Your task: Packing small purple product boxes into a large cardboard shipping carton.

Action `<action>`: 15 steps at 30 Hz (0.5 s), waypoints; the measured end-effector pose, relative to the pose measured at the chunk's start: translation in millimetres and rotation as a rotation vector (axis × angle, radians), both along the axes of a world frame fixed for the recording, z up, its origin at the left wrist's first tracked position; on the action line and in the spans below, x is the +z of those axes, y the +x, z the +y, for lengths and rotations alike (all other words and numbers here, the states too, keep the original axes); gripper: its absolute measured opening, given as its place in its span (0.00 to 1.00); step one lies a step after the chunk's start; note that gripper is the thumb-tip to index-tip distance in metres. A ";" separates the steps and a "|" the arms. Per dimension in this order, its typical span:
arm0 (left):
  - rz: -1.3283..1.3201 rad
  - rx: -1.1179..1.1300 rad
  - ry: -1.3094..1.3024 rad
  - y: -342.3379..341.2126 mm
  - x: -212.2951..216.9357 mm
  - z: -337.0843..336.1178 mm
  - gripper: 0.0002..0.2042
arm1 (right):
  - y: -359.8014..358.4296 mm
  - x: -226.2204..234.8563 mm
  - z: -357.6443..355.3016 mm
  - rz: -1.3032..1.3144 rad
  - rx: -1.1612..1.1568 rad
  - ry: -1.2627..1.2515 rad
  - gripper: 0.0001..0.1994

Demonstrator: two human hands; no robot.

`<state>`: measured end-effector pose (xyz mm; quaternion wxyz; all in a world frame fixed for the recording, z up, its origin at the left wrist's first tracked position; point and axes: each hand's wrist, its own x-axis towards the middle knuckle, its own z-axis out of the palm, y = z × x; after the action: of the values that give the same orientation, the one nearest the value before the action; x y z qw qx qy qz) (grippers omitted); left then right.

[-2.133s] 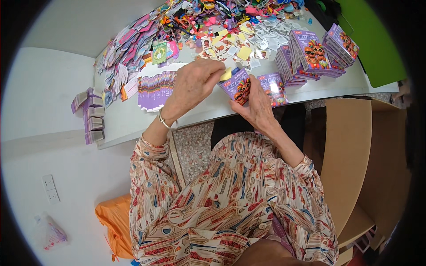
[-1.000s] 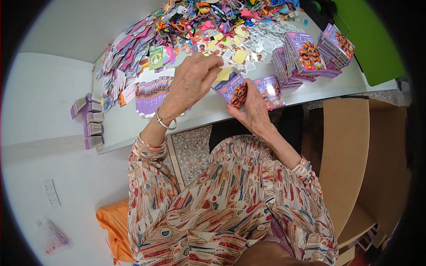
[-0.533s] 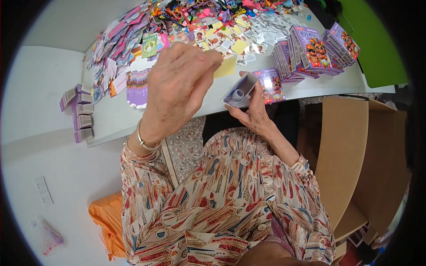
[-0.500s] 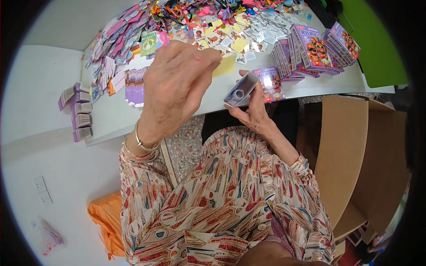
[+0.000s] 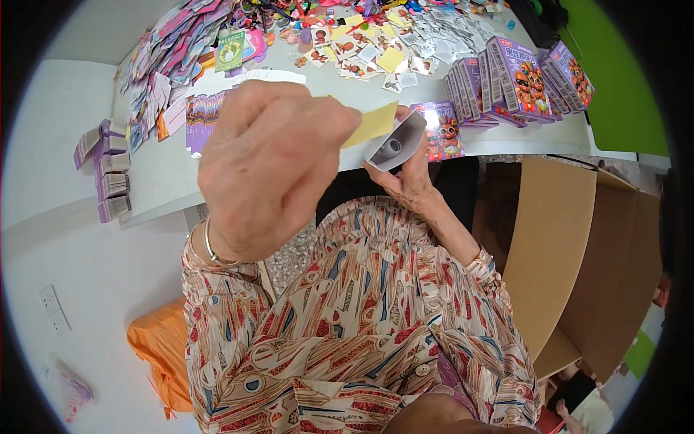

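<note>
My left hand (image 5: 271, 166), raised over the table's front edge, pinches a yellow paper slip (image 5: 372, 124) at its end. The slip points right, its tip close to the mouth of a small open box (image 5: 412, 136). My right hand (image 5: 417, 189) grips that box from below and the side, with its opening tilted toward me. Inside the box a grey ring-shaped thing (image 5: 391, 148) shows; I cannot make out its kind. Just behind the right hand, a purple printed box (image 5: 441, 130) lies flat on the table.
Upright purple boxes (image 5: 524, 76) stand in rows at the right. Small packets (image 5: 163, 61), loose stickers (image 5: 354, 54) and colourful trinkets (image 5: 289, 16) cover the table's back. Purple cartons (image 5: 114, 170) stack at the left edge. A large cardboard box (image 5: 553, 246) stands to my right; an orange bag (image 5: 163, 351) lies lower left.
My left hand has come slightly lower and nearer, bringing the yellow slip closer to the box mouth. The held box's opening has been squeezed wider. The whole view has shifted a little.
</note>
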<state>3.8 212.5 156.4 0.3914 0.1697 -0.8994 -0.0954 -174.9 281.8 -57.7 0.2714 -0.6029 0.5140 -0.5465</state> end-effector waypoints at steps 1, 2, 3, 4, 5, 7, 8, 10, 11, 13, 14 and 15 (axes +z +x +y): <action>0.002 0.002 0.002 -1.5 -1.9 0.1 0.13 | 0.1 1.0 -0.1 0.002 0.002 0.002 0.41; -0.037 -0.019 -0.019 -3.2 -4.9 1.5 0.13 | 2.3 3.7 -0.3 0.028 0.004 -0.035 0.43; -0.076 -0.040 -0.040 -5.4 -8.4 3.0 0.14 | 4.2 7.1 -0.4 0.054 0.005 -0.072 0.46; -0.076 -0.035 -0.042 -7.8 -13.3 4.1 0.14 | 5.5 12.7 -0.8 0.054 0.010 -0.075 0.46; -0.131 -0.010 -0.051 -10.0 -20.1 4.5 0.13 | 7.1 19.7 -1.9 0.125 -0.041 -0.095 0.45; -0.186 0.004 -0.080 -18.6 -30.9 2.3 0.13 | 8.3 28.8 -1.1 0.196 -0.107 -0.133 0.44; -0.199 0.017 -0.142 -23.5 -39.6 -3.5 0.13 | 8.9 29.5 -1.9 0.184 -0.135 -0.090 0.43; -0.205 0.023 -0.218 -31.6 -48.2 -17.0 0.13 | 9.9 29.3 -5.0 0.175 -0.174 -0.060 0.42; -0.176 0.001 -0.122 -36.0 -52.9 -25.0 0.11 | 10.1 24.4 -6.5 0.182 -0.208 -0.023 0.41; -0.090 -0.056 0.030 -41.2 -62.7 -47.2 0.06 | 9.8 17.8 -7.2 0.257 -0.257 0.023 0.44; -0.089 -0.057 0.023 -46.1 -70.9 -65.4 0.06 | 10.6 17.6 -7.8 0.258 -0.260 0.016 0.44; -0.117 -0.055 0.223 -53.4 -79.9 -85.1 0.07 | 11.2 17.7 -8.7 0.250 -0.292 -0.019 0.43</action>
<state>-49.7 127.3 76.5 0.3142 0.1926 -0.9088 -0.1955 -163.6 273.1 -40.1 0.1175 -0.5876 0.6204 -0.5059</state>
